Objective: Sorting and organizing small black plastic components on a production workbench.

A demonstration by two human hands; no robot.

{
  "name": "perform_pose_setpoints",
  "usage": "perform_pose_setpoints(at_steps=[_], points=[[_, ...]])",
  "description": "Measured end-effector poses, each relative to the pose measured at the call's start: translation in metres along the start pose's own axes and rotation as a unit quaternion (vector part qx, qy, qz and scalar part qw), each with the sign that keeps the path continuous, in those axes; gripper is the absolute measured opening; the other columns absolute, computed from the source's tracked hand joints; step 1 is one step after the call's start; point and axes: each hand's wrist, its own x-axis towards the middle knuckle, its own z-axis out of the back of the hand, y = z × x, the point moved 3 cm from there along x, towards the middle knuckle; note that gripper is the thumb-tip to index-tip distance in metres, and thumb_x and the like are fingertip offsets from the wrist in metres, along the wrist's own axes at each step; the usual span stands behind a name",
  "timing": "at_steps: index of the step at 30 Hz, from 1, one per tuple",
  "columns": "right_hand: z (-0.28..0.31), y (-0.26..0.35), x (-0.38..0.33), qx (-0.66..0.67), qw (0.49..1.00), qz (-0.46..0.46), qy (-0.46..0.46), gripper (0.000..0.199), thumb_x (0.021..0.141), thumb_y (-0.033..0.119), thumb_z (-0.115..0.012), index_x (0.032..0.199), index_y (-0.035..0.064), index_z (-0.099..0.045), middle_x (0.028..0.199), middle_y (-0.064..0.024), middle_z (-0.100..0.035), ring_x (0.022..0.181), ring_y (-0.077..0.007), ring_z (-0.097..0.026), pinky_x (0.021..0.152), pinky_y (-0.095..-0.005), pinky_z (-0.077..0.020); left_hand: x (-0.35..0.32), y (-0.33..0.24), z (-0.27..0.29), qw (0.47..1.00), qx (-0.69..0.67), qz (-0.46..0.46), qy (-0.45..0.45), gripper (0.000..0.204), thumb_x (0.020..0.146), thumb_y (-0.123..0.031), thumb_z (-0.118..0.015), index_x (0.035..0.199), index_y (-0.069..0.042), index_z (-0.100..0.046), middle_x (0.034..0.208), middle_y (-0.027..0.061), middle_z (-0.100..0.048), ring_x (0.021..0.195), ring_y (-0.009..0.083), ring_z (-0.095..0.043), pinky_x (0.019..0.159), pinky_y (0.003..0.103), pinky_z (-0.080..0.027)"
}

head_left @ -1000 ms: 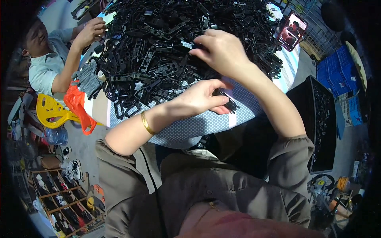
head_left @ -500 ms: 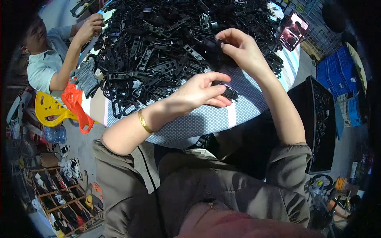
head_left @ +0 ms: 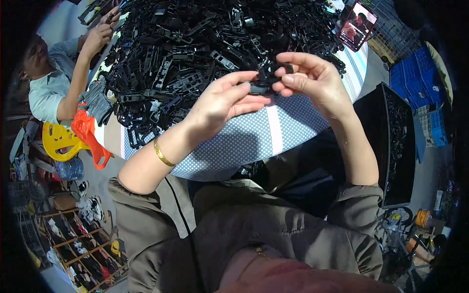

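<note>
We see black parts [head_left: 178, 56] that look like hard moulded plastic, smooth and semi-glossy, throwing sharp glints. Our tabletop [head_left: 234, 141] has a smooth covering with a faint sheen, perhaps coated cloth, though we can't be certain from this view. We wear a polished gold-coloured metal bangle [head_left: 160, 152] and matt cloth sleeves [head_left: 139, 210]. Nearby we find a thin, crinkled plastic bag [head_left: 84, 128], rough grey knitwear [head_left: 95, 102] and a smooth plastic seat [head_left: 58, 142].

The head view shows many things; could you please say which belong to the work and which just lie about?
Likely the work: black pieces at the left hand and right hand; heap of black parts; black bin.
Likely lying about: phone; red bag; yellow seat.
</note>
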Motion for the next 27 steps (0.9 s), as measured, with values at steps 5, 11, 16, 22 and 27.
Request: perform_pose_setpoints(at_steps=[5, 11, 16, 22, 27], points=[[-0.006, -0.004, -0.007, -0.090, 0.996, -0.005, -0.003, 0.035, 0.080, -0.002, -0.061, 0.114, -0.0043, -0.052, 0.093, -0.0123, -0.062, 0.081, -0.0181, -0.065, 0.070, -0.0246, -0.0542, -0.001, -0.003, 0.001, 0.998, -0.045, -0.034, 0.008, 0.038, 0.094, -0.011, -0.036, 0.126, 0.009, -0.032, 0.111, 0.0216, -0.052, 0.098, 0.0252, -0.059, 0.088, 0.031, -0.049], [-0.021, -0.006, -0.011, -0.099, 0.994, 0.032, -0.014, 0.034, 0.080, -0.004, -0.060, 0.113, -0.0051, -0.053, 0.094, -0.0131, -0.063, 0.082, -0.0174, -0.064, 0.072, -0.0252, -0.0539, -0.002, -0.002, 0.001, 0.998, -0.013, -0.056, 0.003, 0.039, 0.094, -0.011, -0.035, 0.127, 0.010, -0.031, 0.112, 0.0236, -0.052, 0.102, 0.0251, -0.057, 0.092, 0.032, -0.047], [-0.026, -0.005, -0.016, -0.105, 0.992, 0.064, -0.019, 0.035, 0.080, -0.005, -0.060, 0.114, -0.0053, -0.053, 0.096, -0.0139, -0.063, 0.083, -0.0181, -0.064, 0.072, -0.0255, -0.0540, -0.002, -0.003, 0.002, 0.997, -0.002, -0.079, 0.001, 0.039, 0.094, -0.011, -0.035, 0.127, 0.010, -0.030, 0.110, 0.0251, -0.052, 0.103, 0.0257, -0.057, 0.092, 0.031, -0.047], [-0.027, -0.004, -0.018, -0.135, 0.985, 0.106, -0.019, 0.035, 0.080, -0.005, -0.060, 0.114, -0.0058, -0.052, 0.097, -0.0144, -0.062, 0.084, -0.0185, -0.064, 0.072, -0.0258, -0.0542, -0.002, -0.001, 0.003, 0.997, 0.006, -0.079, -0.006, 0.038, 0.094, -0.010, -0.034, 0.127, 0.010, -0.031, 0.112, 0.0236, -0.052, 0.104, 0.0251, -0.057, 0.092, 0.030, -0.047], [-0.025, -0.008, -0.015, -0.094, 0.992, 0.079, -0.034, 0.034, 0.080, -0.005, -0.060, 0.113, -0.0058, -0.052, 0.096, -0.0143, -0.063, 0.083, -0.0180, -0.064, 0.072, -0.0258, -0.0542, -0.002, -0.004, 0.002, 0.996, 0.029, -0.085, -0.003, 0.039, 0.094, -0.010, -0.035, 0.127, 0.009, -0.031, 0.112, 0.0219, -0.053, 0.103, 0.0245, -0.057, 0.092, 0.031, -0.047]])
